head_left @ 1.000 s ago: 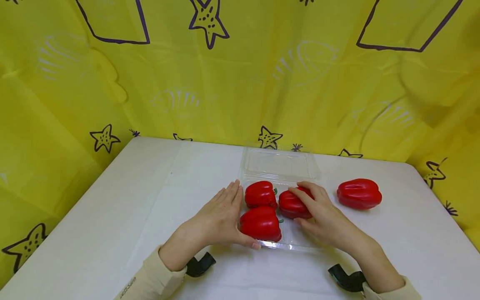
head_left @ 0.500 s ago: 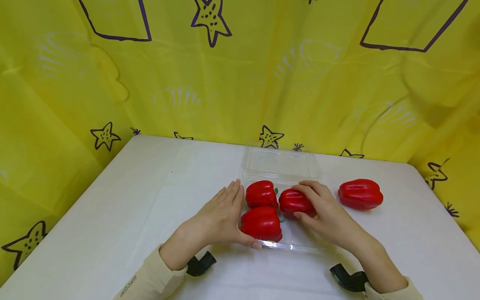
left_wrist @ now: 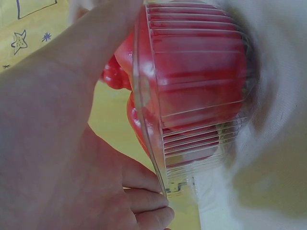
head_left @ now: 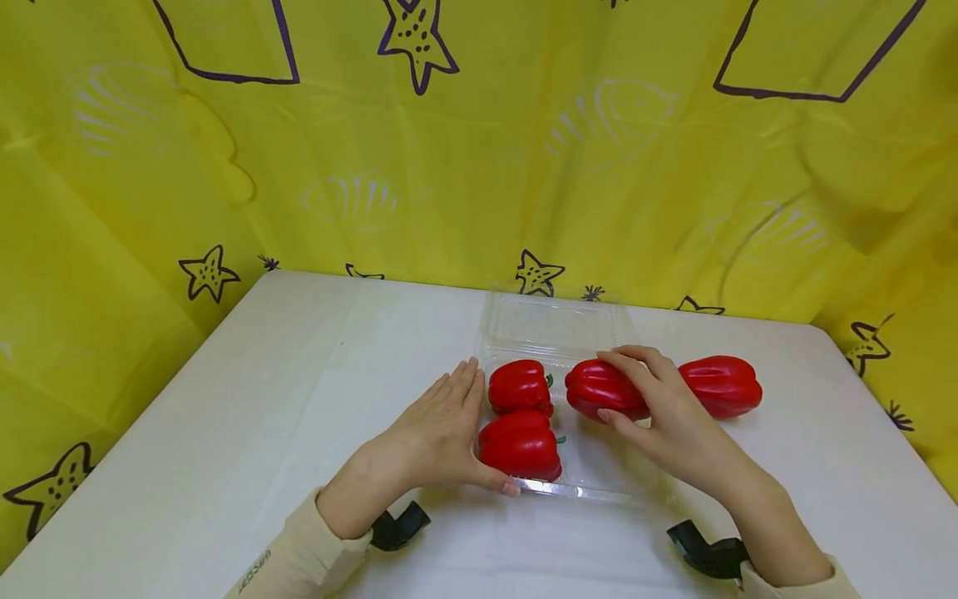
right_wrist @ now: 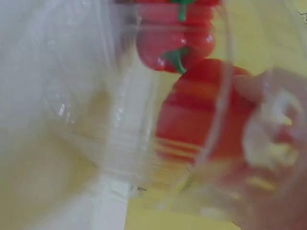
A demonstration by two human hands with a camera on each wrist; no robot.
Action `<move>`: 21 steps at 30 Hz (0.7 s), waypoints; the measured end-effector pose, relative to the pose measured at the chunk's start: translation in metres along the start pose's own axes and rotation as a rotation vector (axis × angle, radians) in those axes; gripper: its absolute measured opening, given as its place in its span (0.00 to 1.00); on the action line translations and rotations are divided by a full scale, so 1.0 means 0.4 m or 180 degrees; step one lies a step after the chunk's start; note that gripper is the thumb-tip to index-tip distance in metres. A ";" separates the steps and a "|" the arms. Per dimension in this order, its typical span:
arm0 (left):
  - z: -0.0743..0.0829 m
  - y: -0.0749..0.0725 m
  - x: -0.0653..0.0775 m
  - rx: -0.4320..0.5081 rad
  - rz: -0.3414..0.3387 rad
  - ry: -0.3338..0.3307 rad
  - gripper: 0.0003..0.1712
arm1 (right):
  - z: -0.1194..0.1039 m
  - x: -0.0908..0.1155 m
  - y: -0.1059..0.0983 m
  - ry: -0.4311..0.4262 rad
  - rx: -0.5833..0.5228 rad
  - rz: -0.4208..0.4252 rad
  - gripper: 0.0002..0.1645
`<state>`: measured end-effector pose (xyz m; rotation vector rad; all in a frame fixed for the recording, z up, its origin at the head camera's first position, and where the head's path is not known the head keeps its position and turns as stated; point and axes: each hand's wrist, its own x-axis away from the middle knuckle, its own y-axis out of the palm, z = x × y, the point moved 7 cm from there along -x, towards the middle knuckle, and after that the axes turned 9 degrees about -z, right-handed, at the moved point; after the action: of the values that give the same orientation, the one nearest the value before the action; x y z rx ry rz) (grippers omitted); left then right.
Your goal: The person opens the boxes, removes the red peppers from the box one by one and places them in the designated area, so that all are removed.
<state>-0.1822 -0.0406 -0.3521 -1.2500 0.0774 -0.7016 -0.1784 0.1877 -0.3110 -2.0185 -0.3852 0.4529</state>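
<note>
My right hand (head_left: 666, 416) grips a red bell pepper (head_left: 599, 387), fingers over its top and thumb on the near side. That pepper is over the right part of a clear plastic container (head_left: 591, 491). Two more red bell peppers with green stems, a rear one (head_left: 516, 387) and a front one (head_left: 519, 447), lie in its left half. My left hand (head_left: 441, 437) rests along the container's left rim, fingers straight and thumb at the front edge. In the left wrist view the ribbed container wall (left_wrist: 192, 96) shows red peppers behind it. The right wrist view is blurred; the held pepper (right_wrist: 192, 115) appears through clear plastic.
Another red bell pepper (head_left: 722, 387) lies on the white table (head_left: 247, 433) to the right of the container, partly behind my right hand. The container's clear lid (head_left: 554, 324) is folded back toward the yellow patterned curtain (head_left: 449, 191).
My right hand has moved up and right with the bell pepper in it, away from the two in the left half. My left hand has stayed put on the container.
</note>
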 end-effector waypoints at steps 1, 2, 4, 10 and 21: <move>0.000 0.000 0.000 0.0002 0.0003 -0.0001 0.78 | -0.001 0.002 -0.006 -0.0019 0.0008 0.0033 0.41; -0.001 0.000 0.001 0.0000 0.0006 -0.0003 0.78 | -0.003 0.003 -0.013 -0.0051 0.0004 0.0071 0.42; -0.001 0.000 0.001 -0.0005 0.0007 -0.0002 0.78 | -0.004 0.006 -0.026 -0.0087 0.0027 0.0160 0.42; 0.001 -0.001 0.000 -0.0022 0.0003 0.0030 0.78 | 0.005 0.022 -0.062 -0.0074 0.0049 0.0391 0.43; 0.001 -0.002 0.002 -0.0033 0.0036 0.0039 0.78 | 0.025 0.040 -0.109 -0.0059 0.0039 0.0692 0.48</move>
<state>-0.1816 -0.0408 -0.3510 -1.2543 0.0985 -0.6998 -0.1727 0.2226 -0.2792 -2.0544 -0.1737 0.6069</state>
